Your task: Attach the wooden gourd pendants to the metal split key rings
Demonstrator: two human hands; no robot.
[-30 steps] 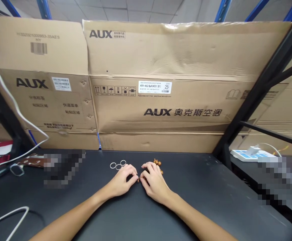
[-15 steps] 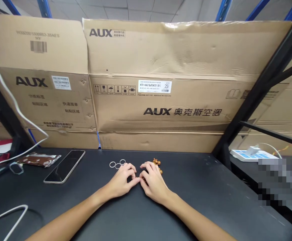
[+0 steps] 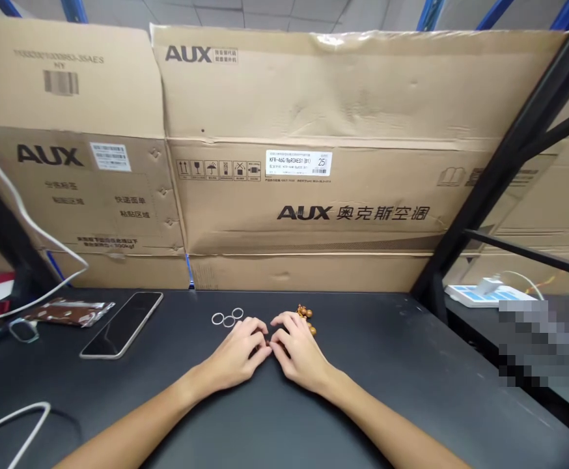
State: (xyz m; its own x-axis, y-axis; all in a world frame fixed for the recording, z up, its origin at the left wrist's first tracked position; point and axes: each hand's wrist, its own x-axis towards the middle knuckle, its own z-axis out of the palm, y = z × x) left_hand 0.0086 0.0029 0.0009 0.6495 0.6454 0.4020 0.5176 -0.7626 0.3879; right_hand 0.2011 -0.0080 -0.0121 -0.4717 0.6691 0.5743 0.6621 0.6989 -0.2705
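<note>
My left hand (image 3: 233, 350) and my right hand (image 3: 297, 350) lie on the black tabletop (image 3: 372, 365) with their fingertips meeting at the middle. Between them a small brown bead (image 3: 267, 342) shows, mostly hidden by my fingers. Several thin silver-coloured rings (image 3: 226, 318) lie just beyond my left hand, spaced apart. A cluster of glossy brown wooden beads (image 3: 306, 318) sits just beyond my right hand, partly behind its fingers.
A smartphone (image 3: 121, 324) and a brown foil packet (image 3: 68, 312) lie at the left, with a white cable (image 3: 13, 423) in the near left corner. Flattened cardboard boxes (image 3: 294, 85) stand along the back edge. A white power strip (image 3: 482, 293) sits at the right beyond a black shelf post (image 3: 504, 163).
My fingertips have closed in around the small bead, hiding more of it. The rings and bead cluster stay in place, and the whole view has shifted slightly.
</note>
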